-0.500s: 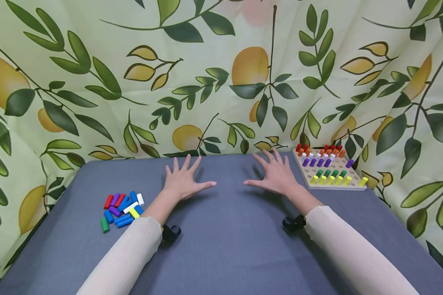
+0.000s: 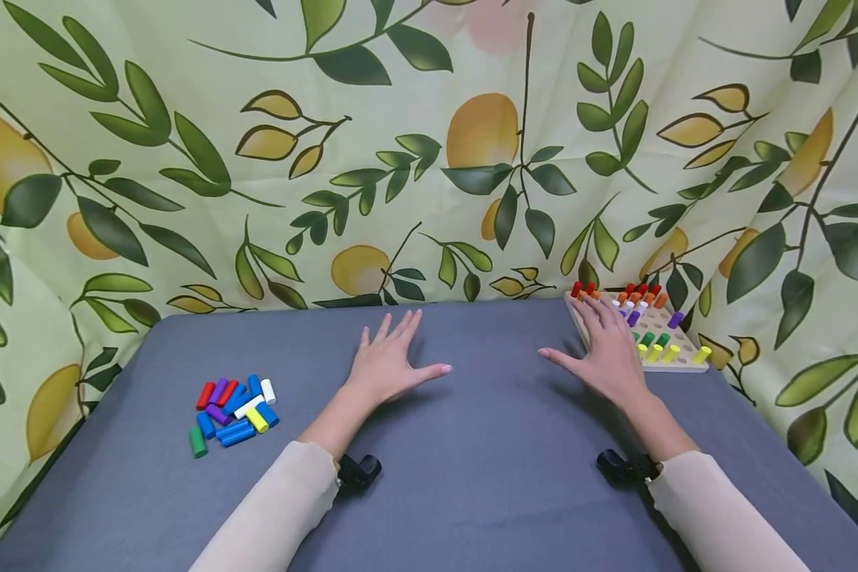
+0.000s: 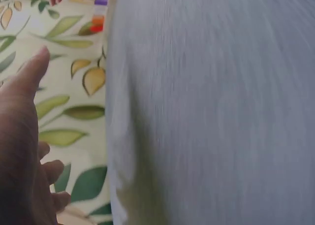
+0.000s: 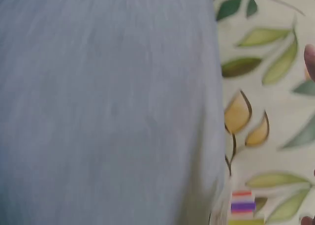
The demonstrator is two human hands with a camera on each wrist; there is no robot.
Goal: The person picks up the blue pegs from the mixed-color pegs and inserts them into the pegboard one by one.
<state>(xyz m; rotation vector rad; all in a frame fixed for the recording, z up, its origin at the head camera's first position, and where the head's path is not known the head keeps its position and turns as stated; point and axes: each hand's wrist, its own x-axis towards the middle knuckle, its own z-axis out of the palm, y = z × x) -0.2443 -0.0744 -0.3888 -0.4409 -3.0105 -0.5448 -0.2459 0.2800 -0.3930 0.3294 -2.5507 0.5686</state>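
My left hand (image 2: 386,365) hovers over the middle of the table, fingers spread and thumb pointing right, holding nothing. Farther right, my right hand (image 2: 608,353) is also spread and overlaps the left part of a wooden pegboard (image 2: 675,367) in the head view, hiding some of its pegs. Rows of red, orange, white, purple, green and yellow pegs stand upright in the board; a purple peg (image 2: 675,319) and a yellow peg (image 2: 701,354) stand at its right side. Left of my left hand lies a loose pile of pegs (image 2: 236,430), blue, red, purple, white, yellow and green.
A grey-blue cloth covers the table (image 2: 472,477). Behind it hangs a curtain (image 2: 400,103) printed with leaves and fruit, close along the back edge. A black wrist camera (image 2: 358,473) sits on the left wrist and another black camera (image 2: 624,467) on the right.
Both hands have moved to the right, the right one now in front of the pegboard and the left one farther from the loose pegs. The pegs look unchanged.
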